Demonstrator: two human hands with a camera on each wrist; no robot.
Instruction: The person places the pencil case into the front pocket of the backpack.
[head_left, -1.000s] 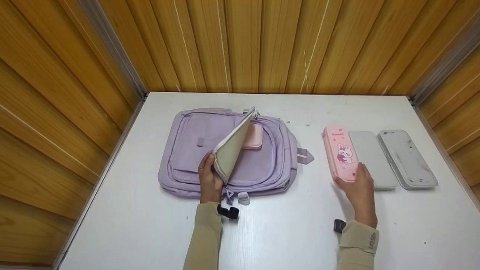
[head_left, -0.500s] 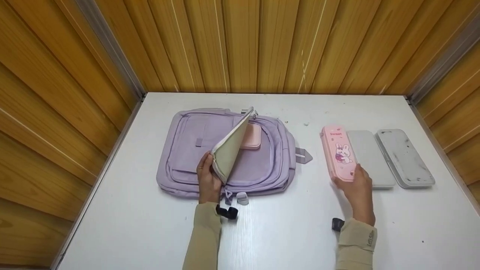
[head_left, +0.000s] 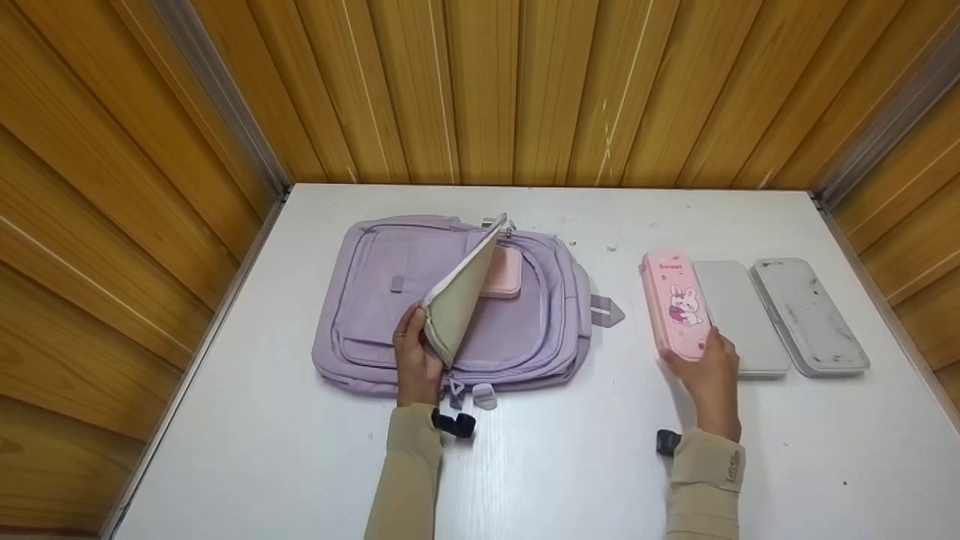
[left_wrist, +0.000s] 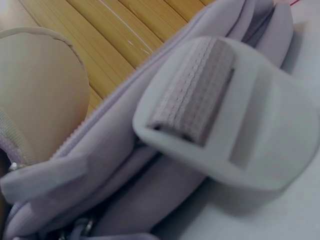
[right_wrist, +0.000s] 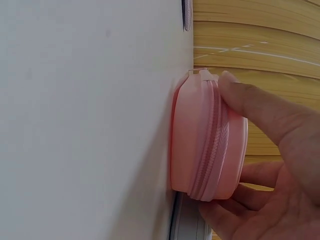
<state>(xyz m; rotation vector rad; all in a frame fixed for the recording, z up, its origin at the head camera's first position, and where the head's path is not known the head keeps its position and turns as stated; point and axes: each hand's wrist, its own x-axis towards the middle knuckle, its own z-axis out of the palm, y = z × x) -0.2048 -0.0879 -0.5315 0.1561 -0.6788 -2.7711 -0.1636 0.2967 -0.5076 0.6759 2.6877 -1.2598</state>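
A lavender backpack [head_left: 375, 300] lies flat, its front pocket flap [head_left: 461, 307] folded up to the left. My left hand [head_left: 418, 360] pinches the flap's edge and holds it raised. Inside the pocket sits a small pink case [head_left: 504, 274], partly hidden by the flap. On the right, my right hand [head_left: 709, 375] grips the near end of a pink pencil case [head_left: 679, 307] with a bunny print, thumb on one side and fingers on the other. The right wrist view shows this pencil case [right_wrist: 200, 140] end-on, with its zipper running round the side and its underside against the table.
Right of the pencil case lie a flat light-grey case [head_left: 742, 319] and a scuffed grey case [head_left: 810, 315]. A strap buckle [left_wrist: 240, 115] lies beside the bag's near edge. Wood-panelled walls [head_left: 480, 90] enclose the white table [head_left: 562, 465] at the back and sides.
My right hand and the near end of the pink pencil case have shifted slightly left. The left hand keeps the flap raised as before.
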